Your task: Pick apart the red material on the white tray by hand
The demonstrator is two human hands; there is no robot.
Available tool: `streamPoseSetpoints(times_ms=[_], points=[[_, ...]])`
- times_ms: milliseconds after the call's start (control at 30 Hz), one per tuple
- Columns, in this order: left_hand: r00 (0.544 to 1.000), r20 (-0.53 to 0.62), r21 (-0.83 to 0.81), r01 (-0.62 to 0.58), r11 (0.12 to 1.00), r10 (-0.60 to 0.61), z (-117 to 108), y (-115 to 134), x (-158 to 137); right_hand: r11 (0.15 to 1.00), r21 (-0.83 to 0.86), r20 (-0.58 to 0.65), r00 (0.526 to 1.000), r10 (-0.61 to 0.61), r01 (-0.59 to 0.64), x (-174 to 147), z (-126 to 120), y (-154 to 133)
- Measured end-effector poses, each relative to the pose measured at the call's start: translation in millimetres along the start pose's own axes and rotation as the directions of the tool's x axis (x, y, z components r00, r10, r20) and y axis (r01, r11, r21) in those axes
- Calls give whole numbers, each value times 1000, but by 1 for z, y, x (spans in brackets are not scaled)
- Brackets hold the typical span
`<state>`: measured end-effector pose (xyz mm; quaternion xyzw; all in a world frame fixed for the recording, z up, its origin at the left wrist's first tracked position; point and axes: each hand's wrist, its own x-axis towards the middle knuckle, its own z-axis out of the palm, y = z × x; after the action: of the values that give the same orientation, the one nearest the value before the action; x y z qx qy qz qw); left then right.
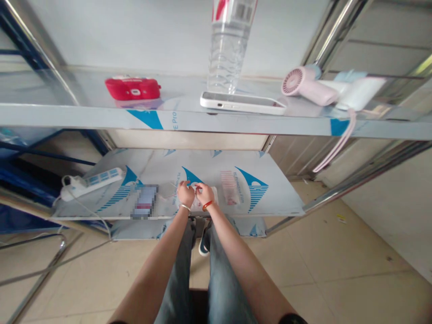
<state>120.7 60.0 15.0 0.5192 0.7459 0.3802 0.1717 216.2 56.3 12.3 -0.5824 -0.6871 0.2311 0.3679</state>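
Note:
My left hand (185,194) and my right hand (204,194) are close together over the metal lower shelf (283,198), fingers curled in as if pinching. Whatever they hold is too small to make out; a bit of red shows by the right fingertips. Under and beside my right hand lies a pale, tray-like thing (216,196), mostly covered. To its right is a clear plastic bag (230,185) with pinkish stripes and small red bits inside. A phone-like device (146,201) with a blurred screen lies to the left of my hands.
A white power strip (101,178) with a cable sits at the shelf's left end. On the upper shelf (182,118), which overhangs the back, are a red case (133,89), a water bottle (227,54), a white phone (243,103) and a pink handheld fan (308,85) with a dangling strap.

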Motion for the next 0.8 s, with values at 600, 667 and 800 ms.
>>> streamPoseSetpoints(times_ms=[600,667,800], points=[[982,112,626,50,778,-153,-46,-55,10,995,28,175,980,-100,97,-13,49,-34],[985,114,645,28,764,-133,-46,-51,8,995,26,164,982,-94,91,-13,45,-31],[987,84,611,58,790,-137,-49,-45,5,997,40,164,984,-73,67,-11,38,-26]])
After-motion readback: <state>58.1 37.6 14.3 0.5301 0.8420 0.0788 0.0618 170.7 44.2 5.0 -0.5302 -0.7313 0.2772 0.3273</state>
